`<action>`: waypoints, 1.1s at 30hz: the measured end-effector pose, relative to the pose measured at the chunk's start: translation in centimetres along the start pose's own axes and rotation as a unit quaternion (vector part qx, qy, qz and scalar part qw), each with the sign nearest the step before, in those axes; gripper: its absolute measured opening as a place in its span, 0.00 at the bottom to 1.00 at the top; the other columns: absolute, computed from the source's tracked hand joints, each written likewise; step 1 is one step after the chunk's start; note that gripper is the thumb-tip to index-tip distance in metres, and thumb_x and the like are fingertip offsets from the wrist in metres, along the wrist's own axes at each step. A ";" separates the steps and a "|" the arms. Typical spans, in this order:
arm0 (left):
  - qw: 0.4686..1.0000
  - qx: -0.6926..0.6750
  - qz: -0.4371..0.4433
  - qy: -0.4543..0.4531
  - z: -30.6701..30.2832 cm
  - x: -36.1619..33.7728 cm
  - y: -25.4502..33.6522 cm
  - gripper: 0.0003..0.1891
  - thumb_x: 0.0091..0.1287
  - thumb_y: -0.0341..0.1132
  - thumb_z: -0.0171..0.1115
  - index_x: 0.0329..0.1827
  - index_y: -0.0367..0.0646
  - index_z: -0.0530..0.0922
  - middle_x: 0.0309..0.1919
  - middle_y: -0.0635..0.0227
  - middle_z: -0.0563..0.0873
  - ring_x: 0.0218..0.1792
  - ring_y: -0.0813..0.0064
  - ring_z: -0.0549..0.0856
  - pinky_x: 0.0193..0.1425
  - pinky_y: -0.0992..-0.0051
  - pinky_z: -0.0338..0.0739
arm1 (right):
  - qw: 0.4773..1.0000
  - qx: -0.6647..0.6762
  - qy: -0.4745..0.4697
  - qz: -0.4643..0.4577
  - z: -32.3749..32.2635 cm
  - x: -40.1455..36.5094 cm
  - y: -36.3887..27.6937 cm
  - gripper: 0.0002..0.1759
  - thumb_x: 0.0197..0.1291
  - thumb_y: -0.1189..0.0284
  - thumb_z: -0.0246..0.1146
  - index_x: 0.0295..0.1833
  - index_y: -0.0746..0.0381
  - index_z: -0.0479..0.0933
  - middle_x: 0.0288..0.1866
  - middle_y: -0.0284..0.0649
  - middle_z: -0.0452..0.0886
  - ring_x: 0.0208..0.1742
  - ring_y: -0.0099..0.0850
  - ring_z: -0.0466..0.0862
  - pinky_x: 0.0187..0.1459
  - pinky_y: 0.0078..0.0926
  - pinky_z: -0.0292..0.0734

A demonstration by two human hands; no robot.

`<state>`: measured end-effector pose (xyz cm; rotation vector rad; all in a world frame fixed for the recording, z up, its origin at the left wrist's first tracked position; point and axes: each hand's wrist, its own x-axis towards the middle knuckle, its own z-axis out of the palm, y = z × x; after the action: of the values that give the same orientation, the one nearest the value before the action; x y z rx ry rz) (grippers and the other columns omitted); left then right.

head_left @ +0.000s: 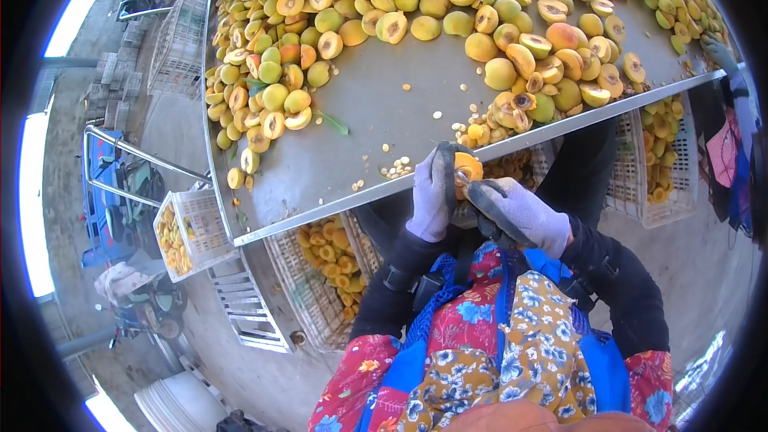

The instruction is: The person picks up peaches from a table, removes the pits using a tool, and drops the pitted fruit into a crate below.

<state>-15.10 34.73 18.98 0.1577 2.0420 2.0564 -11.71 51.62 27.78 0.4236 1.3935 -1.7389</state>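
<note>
My left hand (432, 196), in a lilac glove with a dark palm, is closed around a cut apricot (469, 165), its orange flesh facing up. Gloved the same way, my right hand (524, 212) presses its fingertips at the fruit's lower edge. A small shiny bit shows between those fingers, too small to name. Both hands are just off the near edge of the metal table (384, 96). Several pale pits (397, 166) lie on the metal beside my left hand. Heaped halved and whole apricots (552, 64) spread across the table beyond.
Below the table edge, a white crate (308, 292) holds apricot halves, and another crate (672, 206) stands at the right. A smaller basket (204, 228) of fruit hangs by the table's left corner. Another person's gloved hand (718, 52) is at the far right. Parked motorbikes (148, 304) stand left.
</note>
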 end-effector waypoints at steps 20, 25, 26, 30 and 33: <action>0.988 0.105 0.049 -0.098 -2.4 0.7 2.9 0.32 0.81 0.58 0.40 0.49 0.35 0.80 0.39 0.65 0.87 0.42 0.77 0.85 0.50 0.76 0.80 | 0.966 0.238 -0.086 -0.057 -2.1 -1.7 0.1 0.20 0.74 0.53 0.56 0.43 0.61 0.75 0.20 0.28 0.67 0.18 0.17 0.66 0.19 0.15 0.58; 0.985 -0.044 -0.158 -0.058 -2.1 0.4 4.9 0.36 0.79 0.63 0.38 0.53 0.34 0.80 0.40 0.64 0.87 0.42 0.77 0.86 0.47 0.78 0.81 | 0.780 -0.321 0.230 -0.486 -0.7 2.8 2.7 0.19 0.62 0.57 0.69 0.47 0.60 0.75 0.26 0.43 0.77 0.25 0.43 0.81 0.27 0.34 0.76; 0.969 -0.117 -0.212 -0.046 -1.3 0.3 5.2 0.37 0.79 0.63 0.38 0.54 0.34 0.80 0.40 0.64 0.88 0.41 0.77 0.86 0.46 0.78 0.81 | 0.765 -0.353 0.231 -0.487 -0.4 3.3 2.5 0.20 0.59 0.58 0.70 0.48 0.60 0.76 0.29 0.45 0.78 0.29 0.46 0.82 0.30 0.36 0.77; 0.981 -0.069 -0.162 -0.082 -2.2 -0.4 1.0 0.37 0.80 0.62 0.35 0.57 0.35 0.79 0.42 0.61 0.88 0.41 0.77 0.86 0.45 0.78 0.80 | 0.719 -0.463 0.217 -0.470 -0.5 4.7 1.3 0.23 0.53 0.61 0.73 0.50 0.59 0.75 0.40 0.45 0.81 0.38 0.48 0.84 0.39 0.41 0.79; 0.959 0.279 0.038 -0.046 -3.6 -2.8 1.6 0.27 0.81 0.50 0.42 0.57 0.33 0.78 0.45 0.50 0.85 0.45 0.59 0.87 0.46 0.63 0.82 | 0.685 -0.498 0.230 -0.479 -0.2 4.8 2.0 0.24 0.52 0.60 0.73 0.50 0.58 0.75 0.38 0.42 0.82 0.36 0.45 0.85 0.38 0.42 0.79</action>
<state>-13.45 30.54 20.79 0.4245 2.5297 1.4203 -13.00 49.90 23.07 -0.6713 3.0146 -1.2068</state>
